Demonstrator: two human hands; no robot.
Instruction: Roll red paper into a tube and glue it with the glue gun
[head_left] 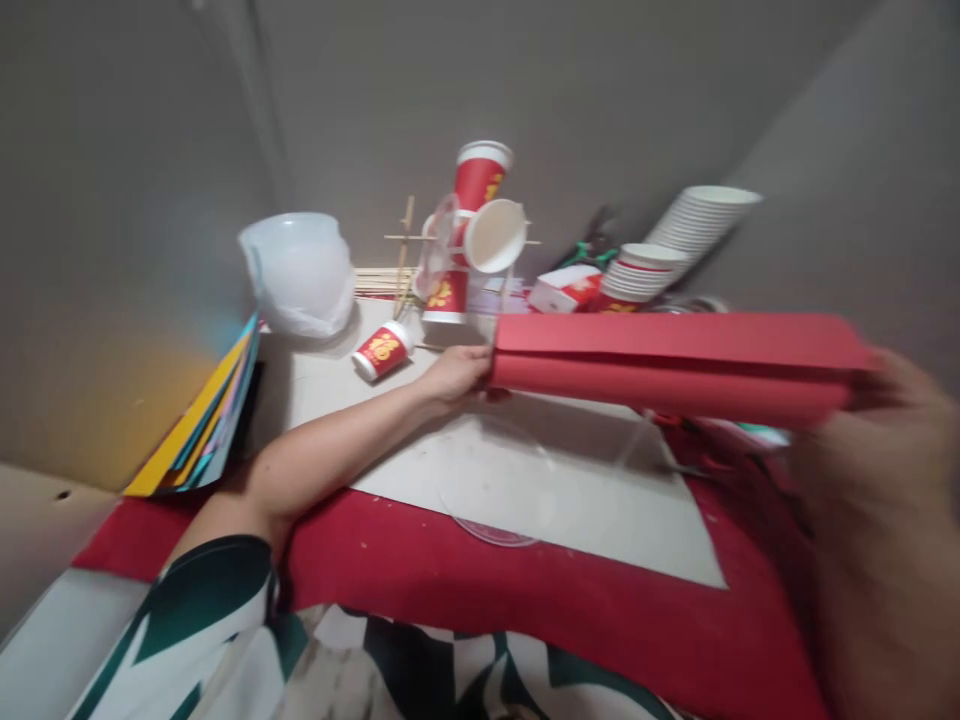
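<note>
Red cloth (pixel 450 570) is met by the front edge of the white board (pixel 600 520), which is crossed by a clear disc (pixel 495 535). Above the board, the folded red sheet (pixel 667 350) is clamped at its ends by the left hand (pixel 459 375) and right hand (pixel 889 440). Beyond, room is limited by a tipped cup (pixel 383 350), the cup assembly (pixel 478 188) and stacked cups (pixel 697 225).

A red-clothed table (pixel 420 575) is backed by a plain, dimly lit grey wall (pixel 540 80). The left wall (pixel 97 250) is tinted yellow low down; below it, a beige panel (pixel 37 530) is marked by 1 small dark hole (pixel 63 496).
</note>
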